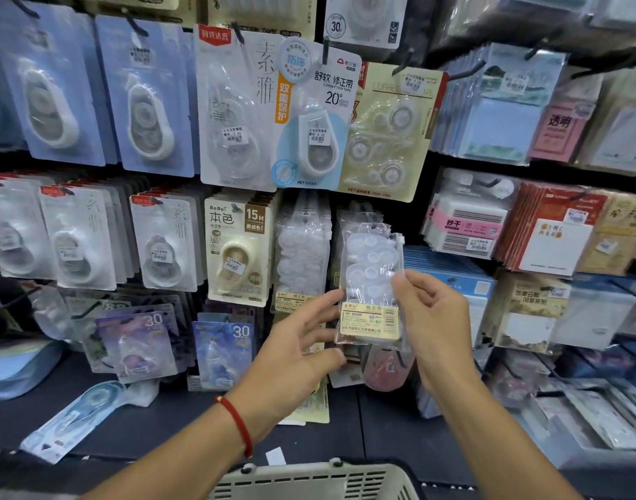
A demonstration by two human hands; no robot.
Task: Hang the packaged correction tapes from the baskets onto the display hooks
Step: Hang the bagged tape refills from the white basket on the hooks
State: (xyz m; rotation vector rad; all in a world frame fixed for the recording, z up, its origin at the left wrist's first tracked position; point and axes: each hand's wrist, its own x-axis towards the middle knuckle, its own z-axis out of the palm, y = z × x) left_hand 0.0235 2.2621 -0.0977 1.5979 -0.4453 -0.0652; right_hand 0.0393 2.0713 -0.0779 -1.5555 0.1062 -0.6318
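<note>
Both forearms reach up from the bottom edge toward the display wall. The right hand point(432, 319) pinches the right edge of a clear packet of correction tapes point(372, 283), holding it upright in front of the hanging packs. The left hand point(298, 344) has its fingers spread and relaxed, fingertips at the packet's lower left edge. The basket point(309, 478) is cut off below.

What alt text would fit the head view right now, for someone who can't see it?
The right hand pinches a clear pack of correction tapes upright in front of a display wall of hanging stationery packs, while the left hand, fingers spread, touches the pack's lower left edge. A grey basket sits at the bottom edge of the view.
</note>
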